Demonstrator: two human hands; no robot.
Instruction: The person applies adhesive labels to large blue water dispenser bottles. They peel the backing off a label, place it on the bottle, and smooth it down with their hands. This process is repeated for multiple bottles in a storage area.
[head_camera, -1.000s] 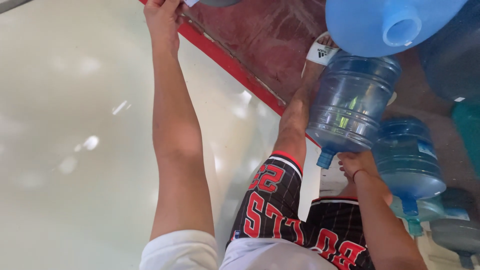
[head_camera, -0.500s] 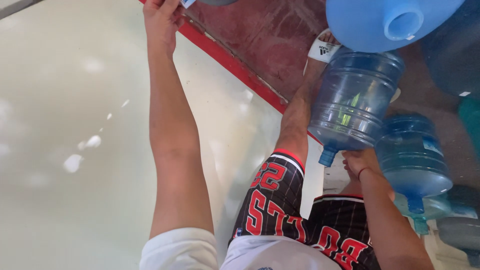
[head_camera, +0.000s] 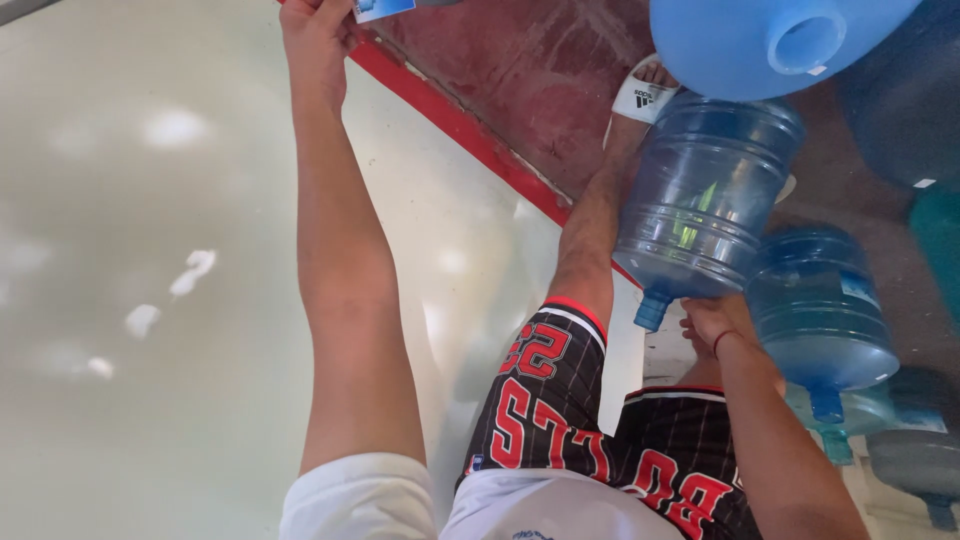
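Overhead, view inverted. Right hand (head_camera: 715, 320) wrapped around shoulder near neck of translucent blue ribbed plastic water jug (head_camera: 705, 195), carrying it; capped neck juts out beside the fingers, jug hangs close against bare leg. Left hand (head_camera: 318, 40) stretched far out, fingers closed on small glossy card (head_camera: 384, 9) at frame edge. Floor: smooth cream surface (head_camera: 150, 300) with glare spots, red painted border stripe (head_camera: 450, 115), worn dark-red patch (head_camera: 530, 70) past it. More round blue jugs (head_camera: 820, 310) crowd right side. White slide sandal (head_camera: 640, 95) partly hidden behind carried jug.
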